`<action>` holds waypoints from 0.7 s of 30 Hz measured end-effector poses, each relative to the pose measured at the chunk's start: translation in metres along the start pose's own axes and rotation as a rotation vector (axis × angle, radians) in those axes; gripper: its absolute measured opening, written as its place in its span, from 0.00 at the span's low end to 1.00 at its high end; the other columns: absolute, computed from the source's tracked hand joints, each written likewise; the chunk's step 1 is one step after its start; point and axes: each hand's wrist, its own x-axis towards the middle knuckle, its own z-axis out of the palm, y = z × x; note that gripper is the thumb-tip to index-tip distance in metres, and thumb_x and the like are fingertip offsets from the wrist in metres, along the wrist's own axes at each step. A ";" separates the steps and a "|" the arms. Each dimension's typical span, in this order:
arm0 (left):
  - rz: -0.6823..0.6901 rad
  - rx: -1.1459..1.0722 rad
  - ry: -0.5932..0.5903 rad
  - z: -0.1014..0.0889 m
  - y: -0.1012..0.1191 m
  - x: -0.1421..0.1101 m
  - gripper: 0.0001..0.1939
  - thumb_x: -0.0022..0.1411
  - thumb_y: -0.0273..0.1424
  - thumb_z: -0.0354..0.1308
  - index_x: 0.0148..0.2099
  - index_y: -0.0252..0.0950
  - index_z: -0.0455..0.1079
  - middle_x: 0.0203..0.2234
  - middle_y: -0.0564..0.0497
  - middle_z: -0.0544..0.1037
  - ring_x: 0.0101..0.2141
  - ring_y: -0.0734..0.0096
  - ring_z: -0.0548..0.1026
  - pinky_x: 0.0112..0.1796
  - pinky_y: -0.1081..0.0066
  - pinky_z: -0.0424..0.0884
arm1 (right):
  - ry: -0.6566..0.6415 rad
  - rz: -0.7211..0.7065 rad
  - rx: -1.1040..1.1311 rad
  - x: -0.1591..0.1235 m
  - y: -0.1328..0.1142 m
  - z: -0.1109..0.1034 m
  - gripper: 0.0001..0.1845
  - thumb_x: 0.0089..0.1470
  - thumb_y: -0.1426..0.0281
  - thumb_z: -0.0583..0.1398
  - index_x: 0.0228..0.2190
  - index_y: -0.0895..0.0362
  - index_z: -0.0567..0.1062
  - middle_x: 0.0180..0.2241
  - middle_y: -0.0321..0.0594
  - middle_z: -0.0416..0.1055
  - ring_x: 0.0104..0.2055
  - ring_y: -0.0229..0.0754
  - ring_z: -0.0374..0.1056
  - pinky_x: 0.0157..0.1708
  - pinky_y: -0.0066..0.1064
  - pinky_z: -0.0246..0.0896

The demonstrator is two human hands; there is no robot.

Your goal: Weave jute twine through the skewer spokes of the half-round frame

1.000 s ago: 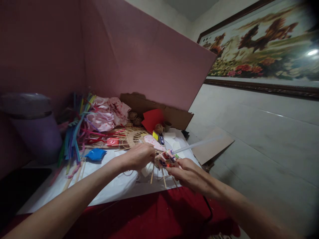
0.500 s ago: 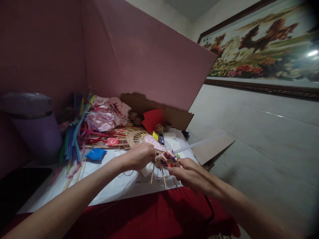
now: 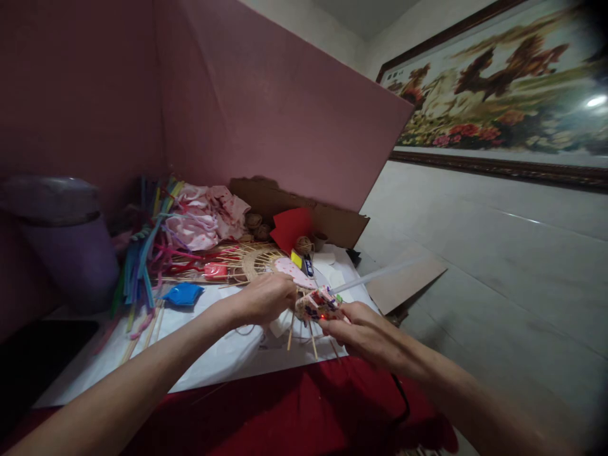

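My right hand (image 3: pixel 363 332) is wrapped round a glue gun (image 3: pixel 320 305) with a flowered pattern and a small red light. A long translucent glue stick (image 3: pixel 375 275) sticks out of its back, up to the right. My left hand (image 3: pixel 270 297) is closed just left of the gun, and its fingertips and what they hold are hidden. Thin wooden sticks (image 3: pixel 312 342) poke out toward me from under the gun and hands. Behind my hands lies a pink dotted piece (image 3: pixel 295 272), next to a round of woven twine and sticks (image 3: pixel 251 261).
White paper (image 3: pixel 223 354) covers the table over a red cloth (image 3: pixel 266 411). Blue (image 3: pixel 183 294) and red packets (image 3: pixel 215 271), pipe cleaners (image 3: pixel 137 253) and pink fabric (image 3: pixel 204 215) lie left. Twine balls (image 3: pixel 304 245) and red paper (image 3: pixel 291 229) stand behind. A black cord (image 3: pixel 403 399) hangs at right.
Both hands stay in place. The glue gun shifts only very slightly in my right hand.
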 end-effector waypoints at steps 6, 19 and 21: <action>0.003 0.001 0.008 0.002 -0.001 0.000 0.11 0.58 0.24 0.47 0.29 0.35 0.70 0.27 0.49 0.75 0.29 0.71 0.68 0.29 0.72 0.60 | -0.012 0.005 -0.014 -0.002 -0.005 -0.001 0.15 0.54 0.63 0.51 0.20 0.55 0.55 0.19 0.31 0.49 0.22 0.33 0.45 0.20 0.27 0.39; -0.028 -0.038 0.002 -0.003 0.003 -0.002 0.09 0.57 0.24 0.50 0.29 0.35 0.71 0.28 0.49 0.75 0.30 0.70 0.69 0.30 0.72 0.61 | 0.036 0.102 0.144 0.001 0.005 -0.004 0.20 0.53 0.59 0.53 0.17 0.56 0.57 0.15 0.28 0.50 0.16 0.29 0.45 0.15 0.23 0.39; -0.034 -0.045 0.004 -0.003 0.004 -0.002 0.08 0.57 0.24 0.50 0.29 0.35 0.71 0.28 0.49 0.75 0.31 0.70 0.69 0.30 0.72 0.61 | 0.038 0.120 0.185 0.000 0.007 -0.004 0.21 0.52 0.57 0.54 0.17 0.56 0.58 0.14 0.27 0.50 0.14 0.28 0.45 0.13 0.22 0.39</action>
